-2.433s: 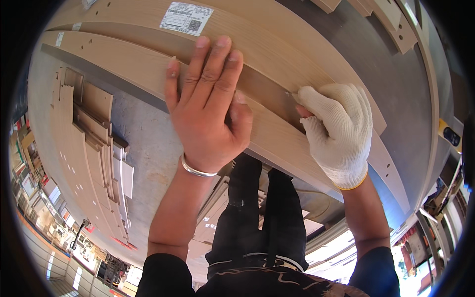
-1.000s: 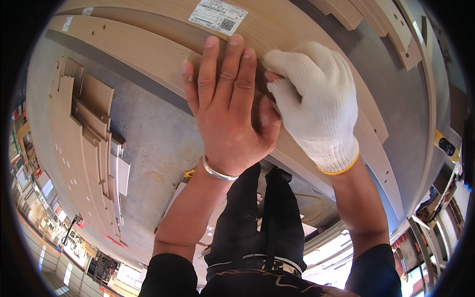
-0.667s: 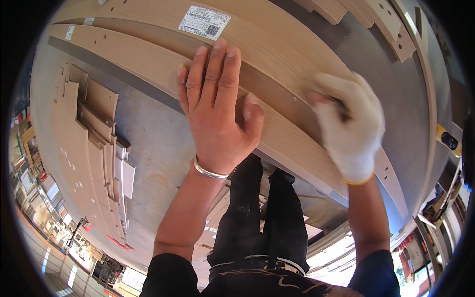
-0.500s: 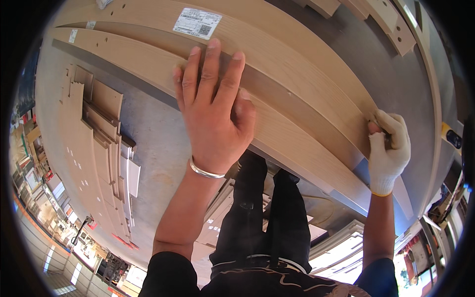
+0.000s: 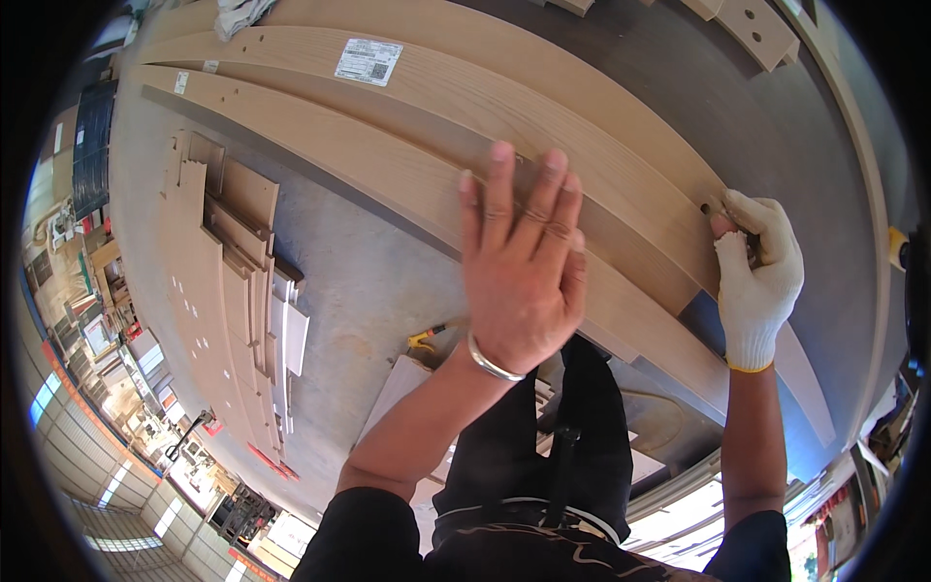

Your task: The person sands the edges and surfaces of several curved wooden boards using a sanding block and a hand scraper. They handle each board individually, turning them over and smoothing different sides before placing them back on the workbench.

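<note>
wood-grain boards (image 5: 621, 189) lie lengthwise across the upper part of the head view, side by side above a grey surface (image 5: 776, 145), and we see both hands at them. our bare left hand (image 5: 524, 252) spreads palm down over the nearest board (image 5: 325, 141) and the shaded gap behind it, fingers straight and slightly apart; it is blurred, so we cannot tell how firmly it presses. our right hand (image 5: 766, 262), in a white knitted glove (image 5: 752, 325) that leaves the thumb tip bare, curls at the right end of the farther boards, thumb and fingers close together, and we cannot tell whether anything is pinched between them. to work well here, we judge, we want the left palm flat and steady so nothing slides, and the right fingertips light along the edge. the boards look smooth and pale tan, with fine lengthwise grain and small round holes near the left; the lens bows their long sides. a white paper label (image 5: 369, 61) sits flat on the middle board (image 5: 436, 89), and a crumpled white cloth (image 5: 238, 15) adds a soft, creased shape.
</note>
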A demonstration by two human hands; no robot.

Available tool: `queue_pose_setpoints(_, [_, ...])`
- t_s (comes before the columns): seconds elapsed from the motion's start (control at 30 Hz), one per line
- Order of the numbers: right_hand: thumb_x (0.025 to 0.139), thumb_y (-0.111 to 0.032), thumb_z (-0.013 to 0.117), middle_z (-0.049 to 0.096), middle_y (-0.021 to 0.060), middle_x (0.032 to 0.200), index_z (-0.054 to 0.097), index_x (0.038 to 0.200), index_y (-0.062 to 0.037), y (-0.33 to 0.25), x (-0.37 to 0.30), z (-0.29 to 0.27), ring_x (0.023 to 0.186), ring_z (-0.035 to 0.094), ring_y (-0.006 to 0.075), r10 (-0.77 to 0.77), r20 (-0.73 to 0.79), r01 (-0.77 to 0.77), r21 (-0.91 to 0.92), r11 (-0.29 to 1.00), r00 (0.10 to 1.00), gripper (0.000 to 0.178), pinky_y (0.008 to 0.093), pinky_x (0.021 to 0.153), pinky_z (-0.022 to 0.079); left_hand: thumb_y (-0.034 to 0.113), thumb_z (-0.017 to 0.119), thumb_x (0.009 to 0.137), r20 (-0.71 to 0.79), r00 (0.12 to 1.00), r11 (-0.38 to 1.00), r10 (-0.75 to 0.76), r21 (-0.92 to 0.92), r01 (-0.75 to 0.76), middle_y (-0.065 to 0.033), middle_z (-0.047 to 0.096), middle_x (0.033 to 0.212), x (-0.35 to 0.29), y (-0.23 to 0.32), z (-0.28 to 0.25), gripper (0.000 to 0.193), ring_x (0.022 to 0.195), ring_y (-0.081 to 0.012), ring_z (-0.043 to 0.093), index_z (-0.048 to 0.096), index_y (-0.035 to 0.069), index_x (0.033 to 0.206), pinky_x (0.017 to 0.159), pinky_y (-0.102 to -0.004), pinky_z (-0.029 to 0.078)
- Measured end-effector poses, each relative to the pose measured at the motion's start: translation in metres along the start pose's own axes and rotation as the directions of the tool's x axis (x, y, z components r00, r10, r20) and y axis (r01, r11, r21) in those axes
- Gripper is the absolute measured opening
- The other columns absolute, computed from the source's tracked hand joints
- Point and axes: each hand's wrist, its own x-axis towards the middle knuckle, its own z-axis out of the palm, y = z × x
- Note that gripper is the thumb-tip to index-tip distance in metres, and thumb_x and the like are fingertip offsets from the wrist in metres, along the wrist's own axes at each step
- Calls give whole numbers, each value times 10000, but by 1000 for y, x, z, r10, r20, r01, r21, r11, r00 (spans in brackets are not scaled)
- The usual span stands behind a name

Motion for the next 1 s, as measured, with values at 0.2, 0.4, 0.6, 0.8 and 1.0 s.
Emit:
queue_pose_setpoints(0.2, [881,93,756,740,85,923,773,1074,-7,-2,2,-4,741,664,135,-42,13,42,-5,999,999,218,266,673,497,223,595,1079,-75,980,927,-185,318,200,-21,605,1635,18,-37,-15,466,1671,-467,220,672,168,1535,1342,-638,60])
queue_pose_setpoints(0.4, [867,92,753,731,100,905,772,1060,-5,-4,3,-4,738,674,162,-41,28,40,57,998,999,217,280,672,510,261,581,1085,-211,969,957,-129,231,178,-38,638,1598,31,-64,-9,434,1654,-514,218,714,111,1470,1317,-701,90])
queue_pose_setpoints(0.6, [866,63,775,739,121,917,772,1038,-4,-2,5,-2,742,701,217,-78,28,73,128,989,997,184,319,685,545,238,580,1068,-90,994,957,-68,277,90,-59,613,1623,18,-21,-4,442,1650,-527,221,713,66,1453,1314,-707,104])
queue_pose_setpoints(0.8, [870,17,798,731,119,903,779,1017,-17,-1,6,-2,727,696,252,-103,26,99,137,986,994,152,350,686,546,183,590,1061,-3,999,996,-45,82,45,-72,581,1655,-13,52,19,447,1660,-520,214,697,64,1478,1325,-671,83])
queue_pose_setpoints(1.0, [875,-1,797,726,109,892,785,1010,-34,4,6,-2,721,685,254,-137,1,135,140,981,991,139,367,689,540,201,605,1055,29,998,993,-62,98,59,-47,558,1678,-23,69,21,447,1678,-498,167,716,187,1488,1330,-671,4])
